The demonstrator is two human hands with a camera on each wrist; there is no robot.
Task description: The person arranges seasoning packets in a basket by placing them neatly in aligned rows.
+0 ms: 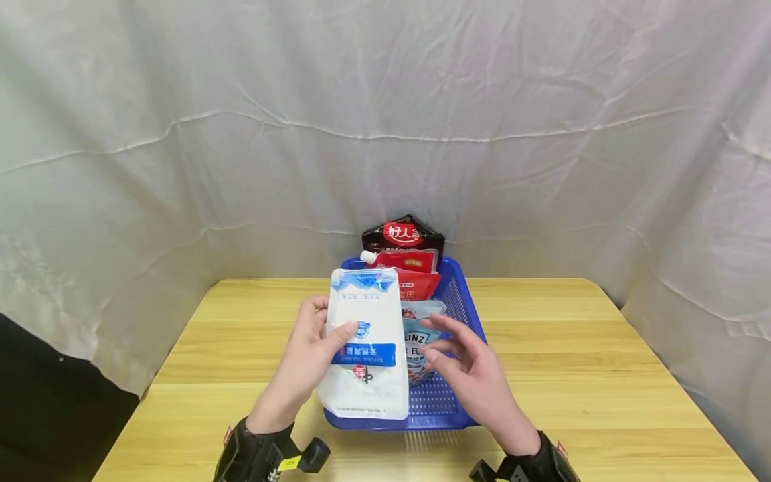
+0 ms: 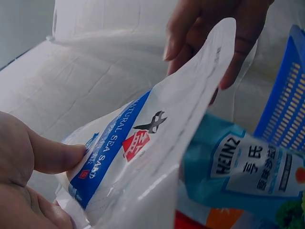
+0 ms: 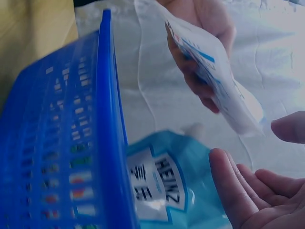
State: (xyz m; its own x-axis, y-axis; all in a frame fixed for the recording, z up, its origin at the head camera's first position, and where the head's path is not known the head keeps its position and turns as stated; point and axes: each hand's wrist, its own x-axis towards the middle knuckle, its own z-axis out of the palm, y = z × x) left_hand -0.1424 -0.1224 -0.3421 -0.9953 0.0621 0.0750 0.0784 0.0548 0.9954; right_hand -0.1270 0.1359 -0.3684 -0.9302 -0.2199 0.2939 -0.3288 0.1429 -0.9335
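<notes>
My left hand grips a white and blue bag of sea salt by its left edge, thumb across the front. The print on the bag reads upside down in the head view. Behind and below it, a light blue Heinz pouch stands in the blue basket; the salt bag hides part of both. My right hand hovers over the basket's right side with relaxed, slightly bent fingers and nothing held. In the right wrist view, its fingertips are close beside the Heinz pouch.
Farther back in the basket stand a red packet, a red pouch with a white spout cap and a black packet with a red label. The basket sits on a wooden table. A pale cloth hangs behind and around it.
</notes>
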